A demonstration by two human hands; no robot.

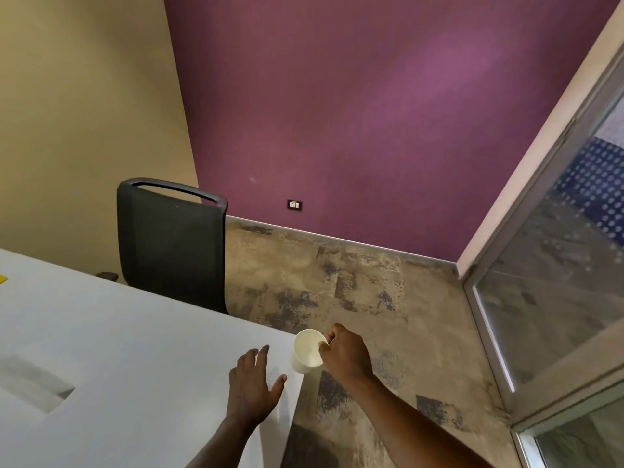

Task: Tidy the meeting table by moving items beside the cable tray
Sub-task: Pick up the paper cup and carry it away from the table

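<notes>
A white paper cup [305,352] is at the right corner of the white meeting table [135,332], tilted with its mouth toward me. My right hand [344,356] pinches its rim between thumb and fingers. My left hand [253,383] hovers flat over the table just left of the cup, fingers spread, holding nothing. A recessed cable tray opening [37,386] is sunk into the tabletop at the lower left.
A black mesh office chair [172,244] stands against the table's far edge. A yellow item [2,278] peeks in at the left frame edge. Patterned carpet floor [371,298] lies to the right, with a glass door [557,282] beyond.
</notes>
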